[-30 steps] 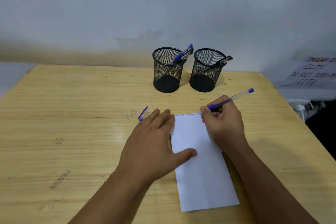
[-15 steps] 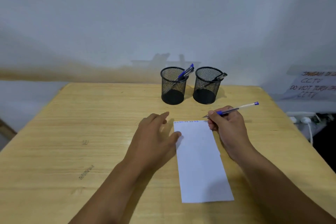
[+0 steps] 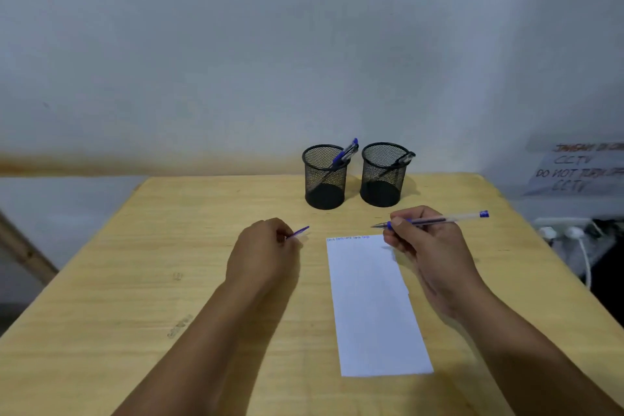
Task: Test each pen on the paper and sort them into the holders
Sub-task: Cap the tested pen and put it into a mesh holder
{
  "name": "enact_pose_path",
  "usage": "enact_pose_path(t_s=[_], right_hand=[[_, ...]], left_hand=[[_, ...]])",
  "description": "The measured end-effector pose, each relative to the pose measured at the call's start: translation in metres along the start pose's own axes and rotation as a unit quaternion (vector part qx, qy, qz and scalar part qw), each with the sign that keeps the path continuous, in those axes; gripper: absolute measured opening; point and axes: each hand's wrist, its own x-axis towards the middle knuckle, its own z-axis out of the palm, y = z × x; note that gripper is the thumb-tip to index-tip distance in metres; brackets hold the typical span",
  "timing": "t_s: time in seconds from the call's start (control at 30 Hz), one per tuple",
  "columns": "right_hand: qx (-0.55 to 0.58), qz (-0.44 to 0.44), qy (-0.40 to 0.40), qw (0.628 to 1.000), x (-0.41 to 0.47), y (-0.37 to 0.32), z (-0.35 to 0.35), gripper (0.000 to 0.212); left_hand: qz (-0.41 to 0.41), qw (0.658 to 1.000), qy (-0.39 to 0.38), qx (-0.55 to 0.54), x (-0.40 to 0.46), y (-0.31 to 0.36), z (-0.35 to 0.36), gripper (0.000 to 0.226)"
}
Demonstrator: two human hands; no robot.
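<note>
Paper lies flat on the table, blue scribbles along its far edge unreadable. Left hand pinches a blue pen cap, mostly hidden. Right hand grips the uncapped pen, tip just off the paper's corner. Beyond, left holder and right holder each hold pens. Wall sign, cut off: "DO NOT TURN… CCTV".

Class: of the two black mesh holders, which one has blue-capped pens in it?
The left black mesh pen holder, farther from the right hand: blue-capped pens lean on its rim; the right holder has a dark-capped pen.
</note>
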Motion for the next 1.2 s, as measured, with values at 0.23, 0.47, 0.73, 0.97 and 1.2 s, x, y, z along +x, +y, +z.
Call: enact_pose_path(t_s=[0.23,0.47,0.73,0.97,1.2], right_hand=[[-0.046,-0.062,-0.014,0.997,-0.006,-0.022,-0.002,0.015],[-0.063,-0.074,-0.032,0.995,-0.013,-0.037,0.001,0.015],[-0.094,-0.077,-0.041,0.992,-0.013,-0.047,-0.004,0.017],[-0.066,-0.075,-0.035,0.994,-0.018,-0.05,-0.004,0.014],[0.019,-0.078,-0.016,0.997,-0.027,-0.051,-0.002,0.023]], left_hand=[[0.015,0.969,-0.034,-0.244,-0.018,0.029,-0.004,0.009],[0.043,0.946,-0.061,-0.316,-0.032,0.055,-0.009,0.011],[0.056,0.934,-0.062,-0.349,-0.041,0.076,-0.011,0.014],[0.093,0.933,-0.041,-0.345,-0.046,0.092,-0.012,0.013],[0.201,0.935,0.065,-0.284,-0.053,0.097,-0.009,0.02]])
